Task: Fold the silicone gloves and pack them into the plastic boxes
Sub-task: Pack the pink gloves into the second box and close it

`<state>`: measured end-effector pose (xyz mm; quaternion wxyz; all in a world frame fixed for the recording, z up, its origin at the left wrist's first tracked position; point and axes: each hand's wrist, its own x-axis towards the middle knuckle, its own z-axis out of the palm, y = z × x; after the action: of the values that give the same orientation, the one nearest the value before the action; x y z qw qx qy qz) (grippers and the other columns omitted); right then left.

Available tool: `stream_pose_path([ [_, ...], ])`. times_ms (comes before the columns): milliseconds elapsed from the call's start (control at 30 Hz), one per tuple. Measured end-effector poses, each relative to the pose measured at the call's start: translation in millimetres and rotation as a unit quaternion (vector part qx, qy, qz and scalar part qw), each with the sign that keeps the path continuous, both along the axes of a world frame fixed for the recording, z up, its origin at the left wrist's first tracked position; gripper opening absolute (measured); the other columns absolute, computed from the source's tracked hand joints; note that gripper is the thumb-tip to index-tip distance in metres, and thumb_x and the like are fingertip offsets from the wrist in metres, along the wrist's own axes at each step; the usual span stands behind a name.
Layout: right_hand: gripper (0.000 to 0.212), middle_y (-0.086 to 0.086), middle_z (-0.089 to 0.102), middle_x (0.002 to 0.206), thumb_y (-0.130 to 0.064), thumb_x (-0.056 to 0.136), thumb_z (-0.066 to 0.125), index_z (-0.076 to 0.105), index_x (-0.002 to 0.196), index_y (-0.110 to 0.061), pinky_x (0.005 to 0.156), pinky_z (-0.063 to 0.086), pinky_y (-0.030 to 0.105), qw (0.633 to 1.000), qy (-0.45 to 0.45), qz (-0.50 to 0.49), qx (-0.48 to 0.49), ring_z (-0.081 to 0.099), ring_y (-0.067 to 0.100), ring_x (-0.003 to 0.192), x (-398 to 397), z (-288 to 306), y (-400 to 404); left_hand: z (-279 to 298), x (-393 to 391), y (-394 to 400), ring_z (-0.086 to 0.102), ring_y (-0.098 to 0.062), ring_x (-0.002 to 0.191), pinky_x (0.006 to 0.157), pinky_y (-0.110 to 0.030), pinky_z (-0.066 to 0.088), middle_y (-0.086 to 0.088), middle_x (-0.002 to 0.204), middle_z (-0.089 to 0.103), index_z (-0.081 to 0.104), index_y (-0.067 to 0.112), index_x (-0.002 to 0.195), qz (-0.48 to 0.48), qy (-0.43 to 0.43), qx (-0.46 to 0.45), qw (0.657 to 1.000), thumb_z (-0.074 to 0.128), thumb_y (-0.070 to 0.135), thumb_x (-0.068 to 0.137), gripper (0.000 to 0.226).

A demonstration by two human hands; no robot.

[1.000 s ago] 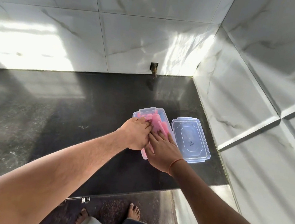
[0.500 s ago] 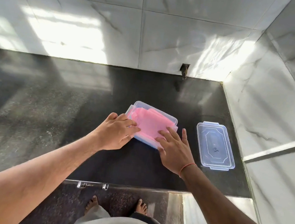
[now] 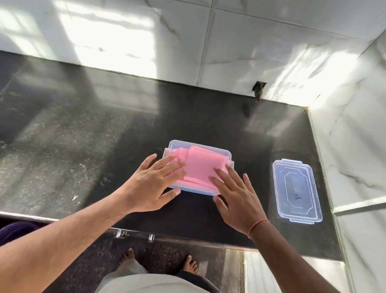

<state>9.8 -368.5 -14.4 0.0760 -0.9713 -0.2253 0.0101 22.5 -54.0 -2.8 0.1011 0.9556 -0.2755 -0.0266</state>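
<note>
Now the person stands at a dark polished bench (image 3: pixel 64 155) in a corner of white marble-look wall tiles (image 3: pixel 248 43), and both hands are flat over the clear plastic box (image 3: pixel 199 147) in the middle of the bench. The folded pink silicone gloves (image 3: pixel 199 166) lie inside this box, a few layers one on another, and they fill it almost from wall to wall. The left hand (image 3: pixel 151 187) rests on the left part of the gloves with its fingers (image 3: pixel 172 168) spread wide and straight, gripping nothing, the thumb near the front edge of the box. The right hand (image 3: pixel 241 201) lies on the right front corner in the same way, fingers (image 3: pixel 222 176) wide and flat on the pink material, holding nothing; a thin orange thread (image 3: pixel 256 226) goes around its wrist. The transparent lid (image 3: pixel 297 190) of the box lies apart to the right, flat on the bench, close to the side wall. Under the front edge of the bench the person's bare feet (image 3: pixel 127 257) show on a speckled floor (image 3: pixel 166 252).
</note>
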Motion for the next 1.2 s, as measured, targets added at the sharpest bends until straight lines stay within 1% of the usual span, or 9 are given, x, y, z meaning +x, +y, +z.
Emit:
stream_pose_path([
  [100, 0.068, -0.013, 0.011, 0.180, -0.048, 0.104, 0.055, 0.031, 0.166, -0.034, 0.131, 0.015, 0.061, 0.998, -0.027, -0.045, 0.022, -0.001, 0.017, 0.168, -12, -1, -6, 5, 8, -11, 0.022, -0.022, 0.169, 0.135, -0.057, 0.019, 0.006, 0.177, 0.036, 0.038, 0.028, 0.170, -0.023, -0.029, -0.002, 0.999, 0.042, 0.056, 0.110, 0.066],
  [267, 0.070, -0.011, 0.023, 0.178, -0.048, 0.102, 0.055, 0.033, 0.166, -0.029, 0.132, 0.022, 0.058, 0.981, -0.063, -0.176, 0.045, 0.010, 0.015, 0.167, -39, -3, -37, 21, 36, -58, 0.023, -0.024, 0.168, 0.133, -0.060, 0.021, 0.007, 0.178, 0.035, 0.034, 0.026, 0.172, -0.100, -0.030, -0.022, 0.994, 0.049, 0.047, 0.110, 0.066],
  [433, 0.065, 0.001, 0.052, 0.162, -0.048, 0.099, 0.058, 0.049, 0.157, -0.019, 0.115, 0.047, 0.054, 0.941, -0.092, -0.324, 0.039, 0.046, 0.030, 0.149, -72, -6, -84, 33, 55, -140, 0.023, -0.023, 0.169, 0.135, -0.057, 0.015, 0.006, 0.180, 0.032, 0.032, 0.027, 0.173, -0.182, -0.051, -0.044, 0.981, 0.052, 0.041, 0.112, 0.066],
  [500, 0.060, 0.009, 0.060, 0.149, -0.046, 0.101, 0.060, 0.053, 0.151, -0.014, 0.102, 0.054, 0.052, 0.904, -0.087, -0.414, 0.065, 0.056, 0.037, 0.132, -82, -8, -98, 34, 61, -179, 0.024, -0.023, 0.168, 0.136, -0.055, 0.016, 0.005, 0.180, 0.031, 0.030, 0.027, 0.174, -0.205, -0.054, -0.039, 0.976, 0.051, 0.042, 0.112, 0.067],
  [667, 0.065, 0.019, 0.063, 0.136, -0.046, 0.097, 0.071, 0.054, 0.146, -0.006, 0.106, 0.047, 0.049, 0.758, 0.043, -0.614, 0.214, 0.058, 0.041, 0.126, -87, -10, -126, 27, 83, -268, 0.033, -0.023, 0.164, 0.134, -0.047, 0.025, 0.004, 0.175, 0.040, 0.031, 0.028, 0.173, -0.235, -0.021, -0.013, 0.972, 0.049, 0.042, 0.113, 0.064],
  [800, 0.069, 0.011, 0.070, 0.128, -0.049, 0.095, 0.072, 0.055, 0.146, -0.006, 0.105, 0.049, 0.044, 0.674, 0.076, -0.670, 0.303, 0.063, 0.036, 0.124, -80, -12, -136, 7, 98, -316, 0.031, -0.025, 0.164, 0.126, -0.047, 0.038, 0.002, 0.176, 0.037, 0.026, 0.025, 0.174, -0.217, 0.064, 0.025, 0.974, 0.044, 0.038, 0.116, 0.063],
  [967, 0.061, -0.002, 0.079, 0.107, -0.049, 0.092, 0.074, 0.065, 0.139, -0.012, 0.108, 0.054, 0.044, 0.572, 0.104, -0.718, 0.382, 0.070, 0.028, 0.118, -68, -24, -145, -17, 125, -356, 0.017, -0.026, 0.168, 0.127, -0.054, 0.035, 0.000, 0.184, 0.015, 0.012, 0.024, 0.176, -0.131, 0.169, 0.044, 0.976, 0.041, 0.038, 0.116, 0.068],
  [1100, 0.019, -0.002, 0.080, 0.081, -0.040, 0.088, 0.080, 0.078, 0.097, -0.023, 0.090, 0.065, 0.052, 0.510, 0.103, -0.713, 0.470, 0.079, 0.031, 0.090, -60, -24, -153, -30, 143, -373, 0.022, -0.032, 0.164, 0.126, -0.057, 0.037, -0.004, 0.182, 0.018, 0.010, 0.019, 0.176, -0.077, 0.195, 0.060, 0.976, 0.039, 0.040, 0.116, 0.070],
  [1200, 0.022, 0.004, 0.080, 0.071, -0.028, 0.091, 0.078, 0.079, 0.070, -0.023, 0.079, 0.069, 0.052, 0.489, 0.112, -0.706, 0.499, 0.080, 0.032, 0.077, -56, -21, -160, -36, 149, -380, 0.035, -0.034, 0.152, 0.115, -0.054, 0.045, -0.008, 0.169, 0.035, 0.021, 0.014, 0.173, -0.071, 0.166, 0.047, 0.982, 0.043, 0.037, 0.115, 0.065],
])
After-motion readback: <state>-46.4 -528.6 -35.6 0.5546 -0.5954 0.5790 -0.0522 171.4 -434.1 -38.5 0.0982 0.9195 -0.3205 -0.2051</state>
